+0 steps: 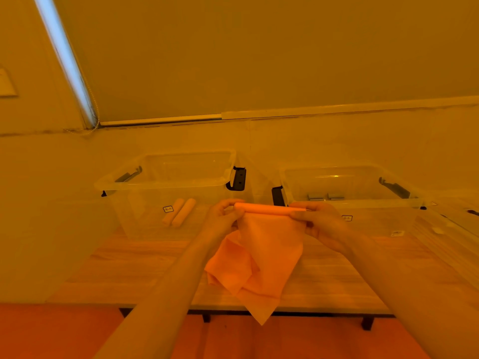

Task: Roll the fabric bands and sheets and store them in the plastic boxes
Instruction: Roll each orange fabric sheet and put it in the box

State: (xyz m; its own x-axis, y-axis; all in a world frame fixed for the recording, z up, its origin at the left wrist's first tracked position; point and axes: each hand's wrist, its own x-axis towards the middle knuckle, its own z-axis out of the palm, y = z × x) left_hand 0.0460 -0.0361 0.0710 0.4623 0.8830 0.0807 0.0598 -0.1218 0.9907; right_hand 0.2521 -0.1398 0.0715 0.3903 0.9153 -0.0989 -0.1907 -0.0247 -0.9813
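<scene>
My left hand (223, 216) and right hand (315, 221) each pinch one end of the orange fabric sheet (261, 255), part-rolled; the roll's long axis runs left to right between my hands, raised above the wooden tabletop (129, 260); the loose tail hangs towards me; both clear plastic boxes (166, 182) stand just beyond.

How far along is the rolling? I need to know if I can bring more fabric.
Done: two rolls lie in the left box. In hand: left hand and right hand roll the orange sheet, mostly unrolled. Left: finishing and storing it. The right box holds small grey items, unclear.
</scene>
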